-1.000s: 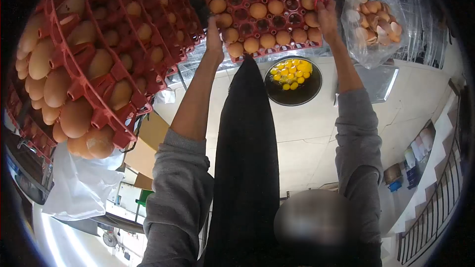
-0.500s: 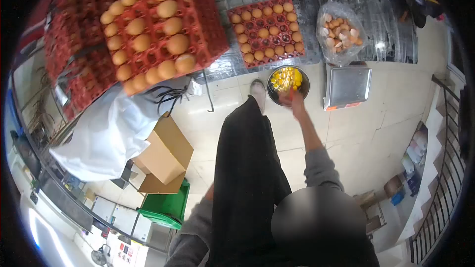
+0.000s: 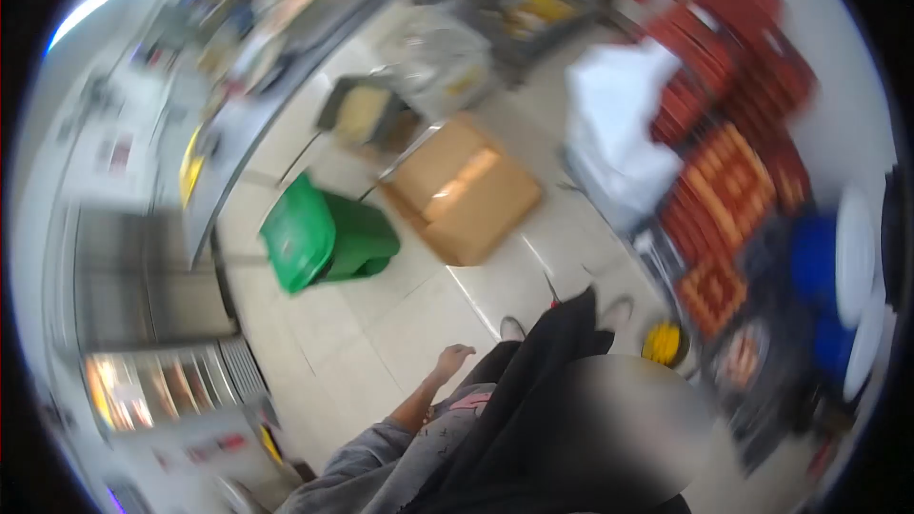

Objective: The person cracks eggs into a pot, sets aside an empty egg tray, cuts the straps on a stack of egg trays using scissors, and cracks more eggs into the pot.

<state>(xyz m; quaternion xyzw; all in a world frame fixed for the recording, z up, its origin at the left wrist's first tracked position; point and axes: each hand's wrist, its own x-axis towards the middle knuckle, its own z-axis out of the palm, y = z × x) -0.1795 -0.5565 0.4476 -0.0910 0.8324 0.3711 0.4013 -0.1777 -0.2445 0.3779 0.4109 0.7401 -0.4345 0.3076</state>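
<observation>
My left hand (image 3: 453, 362) hangs over the tiled floor in front of my body, fingers loosely bent, nothing visible in them. My right hand is out of sight. By my feet stands a round bowl (image 3: 664, 345) with yellow egg yolks. Beyond it are an egg tray (image 3: 712, 295) with eggs and a bag of eggshells (image 3: 743, 354), both blurred. Stacked red egg trays (image 3: 705, 224) rise further along, eggs on the top one.
A brown cardboard box (image 3: 486, 195) and a green bin (image 3: 333, 238) stand on the floor ahead. White sheeting (image 3: 619, 124) lies beside the tray stacks. A long counter (image 3: 252, 124) runs along the left. Blue-and-white round containers (image 3: 838, 276) are at far right.
My view has swung left, so the bowl and eggs now sit at the right. My left hand has come into view. My right hand, earlier at the bowl, has gone from sight.
</observation>
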